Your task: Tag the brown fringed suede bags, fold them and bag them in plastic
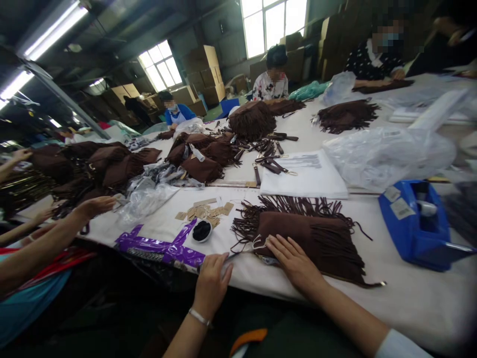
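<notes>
A brown fringed bag (286, 226) lies flat on the white-covered table in front of me, its fringe spread along the far side and the right end. My right hand (294, 261) rests on its near left part, fingers stretched out and flat. A thin whitish string (260, 242) loops beside those fingertips. Left of the bag, at the table's front edge, my left hand (214, 273) is closed, thumb and fingers together. A thin dark strand runs between it and the bag; what the fingers pinch is too small to make out.
Near my left hand are a small white bowl of black material (201, 231), brown tags (208, 213) and purple tape (164, 246). A blue tape dispenser (413, 223) stands right. Beyond are brown straps (274, 161), plastic bags (387, 154) and piled bags (203, 154). A co-worker's arm (55, 233) reaches in left.
</notes>
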Demonstrator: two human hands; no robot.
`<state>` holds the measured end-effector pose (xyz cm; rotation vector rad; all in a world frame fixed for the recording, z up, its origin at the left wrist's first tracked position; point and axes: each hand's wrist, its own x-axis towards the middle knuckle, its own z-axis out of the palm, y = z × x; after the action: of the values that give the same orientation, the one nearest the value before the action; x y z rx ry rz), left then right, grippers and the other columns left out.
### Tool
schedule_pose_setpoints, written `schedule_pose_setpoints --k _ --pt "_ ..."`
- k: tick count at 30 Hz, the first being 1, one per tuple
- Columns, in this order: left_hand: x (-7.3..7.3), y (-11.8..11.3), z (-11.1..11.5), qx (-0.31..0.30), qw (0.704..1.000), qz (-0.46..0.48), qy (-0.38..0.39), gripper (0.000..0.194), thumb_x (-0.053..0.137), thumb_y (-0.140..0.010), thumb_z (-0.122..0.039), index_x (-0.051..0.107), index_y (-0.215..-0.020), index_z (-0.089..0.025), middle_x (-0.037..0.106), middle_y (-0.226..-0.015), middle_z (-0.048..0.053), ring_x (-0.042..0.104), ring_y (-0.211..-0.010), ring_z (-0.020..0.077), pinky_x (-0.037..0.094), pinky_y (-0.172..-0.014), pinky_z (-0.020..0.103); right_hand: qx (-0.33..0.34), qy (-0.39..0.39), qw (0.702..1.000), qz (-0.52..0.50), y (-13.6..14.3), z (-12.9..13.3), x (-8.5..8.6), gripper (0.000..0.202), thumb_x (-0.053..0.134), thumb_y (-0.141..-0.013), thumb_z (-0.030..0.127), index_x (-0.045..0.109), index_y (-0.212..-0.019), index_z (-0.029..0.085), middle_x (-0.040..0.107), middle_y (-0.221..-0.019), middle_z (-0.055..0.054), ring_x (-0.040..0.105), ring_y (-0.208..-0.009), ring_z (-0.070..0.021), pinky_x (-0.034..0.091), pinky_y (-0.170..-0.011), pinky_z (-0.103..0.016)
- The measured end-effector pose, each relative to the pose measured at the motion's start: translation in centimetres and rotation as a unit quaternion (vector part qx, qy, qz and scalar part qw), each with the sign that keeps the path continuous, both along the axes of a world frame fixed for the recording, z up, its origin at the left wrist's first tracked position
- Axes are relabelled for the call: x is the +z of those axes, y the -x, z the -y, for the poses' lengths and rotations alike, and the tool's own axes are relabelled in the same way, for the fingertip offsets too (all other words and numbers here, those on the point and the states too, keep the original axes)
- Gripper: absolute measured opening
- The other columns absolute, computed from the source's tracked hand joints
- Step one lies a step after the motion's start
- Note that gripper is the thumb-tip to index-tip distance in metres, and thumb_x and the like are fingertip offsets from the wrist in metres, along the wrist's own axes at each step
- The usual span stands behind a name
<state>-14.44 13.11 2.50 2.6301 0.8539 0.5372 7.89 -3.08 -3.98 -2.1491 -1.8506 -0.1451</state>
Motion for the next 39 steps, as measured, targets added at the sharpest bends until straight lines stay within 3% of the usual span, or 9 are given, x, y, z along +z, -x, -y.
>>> schedule_pose_setpoints --k 4,10,16,21,26,30,34,36,39 --pt "0.0 -4.1 -3.0 -0.086 0.993 -0.057 -0.053 0.021 0.054 -0.084 -0.024 0.063 -0.102 -0.019 0.060 -0.099 0.009 0.049 -0.101 0.0250 0.042 -0.091 0.042 0.004 -0.002 1.000 -0.006 -0.2 0.0 0.0 0.064 0.030 -0.087 0.009 0.007 -0.143 0.028 0.021 -0.150 0.003 0.022 -0.138 -0.0160 0.029 -0.111 -0.041" --pt "1.0 -6.1 -5.7 -0.135 0.983 -0.099 0.075 0.019 0.055 -0.084 -0.030 0.069 -0.076 -0.020 0.065 -0.082 0.005 0.056 -0.085 0.0205 0.043 -0.083 0.035 0.008 -0.006 0.999 -0.036 -0.3 -0.1 -0.2 0.064 0.030 -0.087 0.010 0.007 -0.143 0.029 0.022 -0.150 0.003 0.022 -0.138 -0.0164 0.027 -0.112 -0.042" --pt "-0.2 -4.9 -8.1 -0.033 0.995 -0.041 -0.081 0.031 0.051 -0.087 -0.031 0.060 -0.110 -0.013 0.064 -0.098 0.011 0.052 -0.096 0.0251 0.041 -0.091 0.041 0.005 -0.008 0.999 -0.036 -0.2 0.0 0.1 0.063 0.031 -0.087 0.010 0.007 -0.143 0.028 0.021 -0.150 0.002 0.022 -0.138 -0.0166 0.028 -0.112 -0.042" --pt "-1.0 -1.5 -5.0 -0.025 0.993 -0.112 -0.032 0.034 0.051 -0.086 -0.038 0.058 -0.108 -0.014 0.061 -0.094 0.010 0.054 -0.093 0.0264 0.043 -0.087 0.043 0.007 -0.018 0.999 -0.038 -0.3 0.1 0.2 0.064 0.032 -0.087 0.010 0.008 -0.143 0.029 0.022 -0.150 0.003 0.022 -0.138 -0.0162 0.029 -0.112 -0.041" --pt "-0.7 -0.6 0.6 0.004 0.973 -0.123 0.196 0.025 0.051 -0.083 -0.040 0.060 -0.086 -0.016 0.060 -0.074 0.004 0.056 -0.071 0.0188 0.045 -0.067 0.032 0.005 -0.011 0.999 -0.046 -0.2 0.1 0.1 0.064 0.032 -0.087 0.010 0.007 -0.143 0.029 0.020 -0.151 0.003 0.020 -0.138 -0.0166 0.027 -0.113 -0.042" --pt "-1.1 -3.2 3.6 0.021 0.827 -0.099 0.553 0.057 0.050 -0.073 -0.065 0.055 -0.093 -0.011 0.059 -0.060 0.002 0.050 -0.043 0.0117 0.034 -0.039 0.021 0.015 0.004 0.997 -0.076 -0.3 0.1 0.4 0.063 0.031 -0.087 0.011 0.007 -0.143 0.030 0.020 -0.151 0.003 0.018 -0.139 -0.0166 0.026 -0.113 -0.044" --pt "-1.5 -5.7 5.1 -0.032 0.706 -0.035 0.707 0.071 0.052 -0.070 -0.068 0.047 -0.109 -0.009 0.068 -0.081 0.014 0.065 -0.064 0.0187 0.046 -0.045 0.022 0.035 0.044 0.988 -0.147 -1.0 0.2 1.4 0.057 0.030 -0.090 0.018 0.014 -0.142 0.032 0.023 -0.150 0.002 0.019 -0.139 -0.0177 0.023 -0.113 -0.047" --pt "-1.8 -6.2 5.5 -0.046 0.705 -0.049 0.706 0.067 0.055 -0.069 -0.066 0.048 -0.106 -0.010 0.068 -0.081 0.015 0.067 -0.067 0.0216 0.050 -0.047 0.025 0.050 0.064 0.980 -0.184 -1.4 0.3 2.1 0.054 0.030 -0.090 0.022 0.016 -0.142 0.033 0.023 -0.150 0.002 0.018 -0.139 -0.0177 0.022 -0.113 -0.048" --pt "-2.4 -6.2 5.9 -0.035 0.752 -0.129 0.645 0.054 0.050 -0.072 -0.063 0.051 -0.086 -0.010 0.066 -0.068 0.013 0.063 -0.050 0.0198 0.046 -0.038 0.025 0.069 0.085 0.971 -0.211 -1.7 0.4 3.0 0.056 0.031 -0.090 0.022 0.016 -0.142 0.033 0.021 -0.151 0.002 0.015 -0.140 -0.0175 0.019 -0.114 -0.048"
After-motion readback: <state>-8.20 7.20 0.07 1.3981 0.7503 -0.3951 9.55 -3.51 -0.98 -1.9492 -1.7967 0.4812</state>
